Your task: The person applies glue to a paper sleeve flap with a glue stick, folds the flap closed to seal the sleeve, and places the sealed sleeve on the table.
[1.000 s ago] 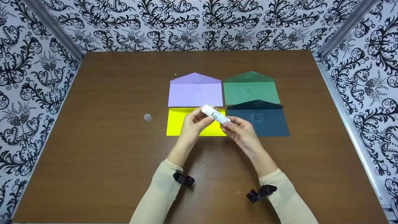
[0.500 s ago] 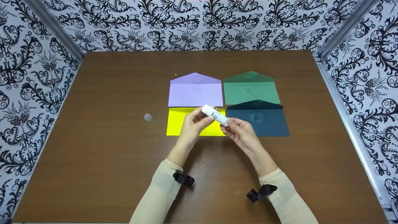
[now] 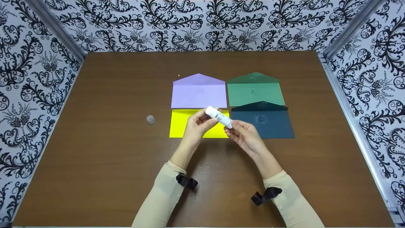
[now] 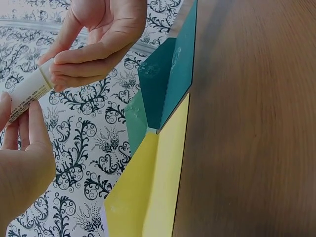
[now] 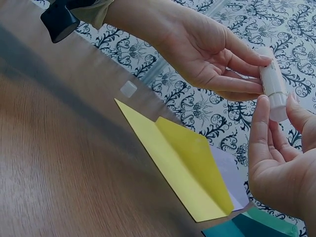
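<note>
My left hand (image 3: 196, 127) grips the body of a white glue stick (image 3: 217, 116), which tilts in the air over a yellow envelope (image 3: 179, 127). The lower right end of the tube is pinched between thumb and fingers of my right hand (image 3: 247, 136). In the right wrist view, the right fingers meet the band at the end of the glue stick (image 5: 273, 81). Small print shows on the glue stick (image 4: 30, 93) in the left wrist view. A translucent cap (image 3: 150, 119) lies on the table to the left.
Behind the yellow envelope lies a lilac envelope (image 3: 199, 96). To the right are a green envelope (image 3: 256, 98) and a dark blue envelope (image 3: 277, 126), with shiny smears on both. All flaps are raised. Patterned panels (image 3: 202, 25) border the brown table (image 3: 110, 177).
My right thumb and fingers have shifted slightly round the end of the glue stick. The left hand and the envelopes have stayed in place.
</note>
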{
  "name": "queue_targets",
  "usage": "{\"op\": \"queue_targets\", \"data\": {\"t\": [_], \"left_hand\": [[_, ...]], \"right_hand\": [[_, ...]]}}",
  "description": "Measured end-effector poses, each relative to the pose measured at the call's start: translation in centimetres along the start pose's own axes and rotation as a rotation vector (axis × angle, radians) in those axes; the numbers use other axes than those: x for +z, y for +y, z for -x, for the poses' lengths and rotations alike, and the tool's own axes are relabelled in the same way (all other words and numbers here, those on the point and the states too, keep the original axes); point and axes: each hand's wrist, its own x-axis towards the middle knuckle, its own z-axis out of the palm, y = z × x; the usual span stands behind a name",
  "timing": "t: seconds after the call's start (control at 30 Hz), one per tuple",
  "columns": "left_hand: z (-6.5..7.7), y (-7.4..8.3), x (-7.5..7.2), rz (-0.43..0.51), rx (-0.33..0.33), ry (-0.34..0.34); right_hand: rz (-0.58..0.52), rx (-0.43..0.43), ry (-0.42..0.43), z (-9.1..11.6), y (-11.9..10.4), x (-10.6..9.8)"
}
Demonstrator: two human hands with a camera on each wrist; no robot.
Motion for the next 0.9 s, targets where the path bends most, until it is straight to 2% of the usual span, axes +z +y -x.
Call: {"op": "queue_targets", "data": {"t": [0.4, 0.63, 0.73, 0.9], "left_hand": [[-0.1, 0.0, -0.1, -0.059, 0.012, 0.014], [-0.2, 0.1, -0.1, -0.113, 0.026, -0.010], [0.0, 0.7, 0.1, -0.155, 0.027, -0.016], [-0.3, 0.8, 0.0, -0.203, 0.032, -0.031]], "right_hand": [[-0.070, 0.030, -0.004, -0.1, 0.0, 0.2], [-0.173, 0.052, -0.058, -0.1, -0.1, 0.0], [-0.210, 0.058, -0.083, -0.2, 0.0, -0.1], [-0.239, 0.058, -0.098, -0.3, 0.0, -0.2]]}}
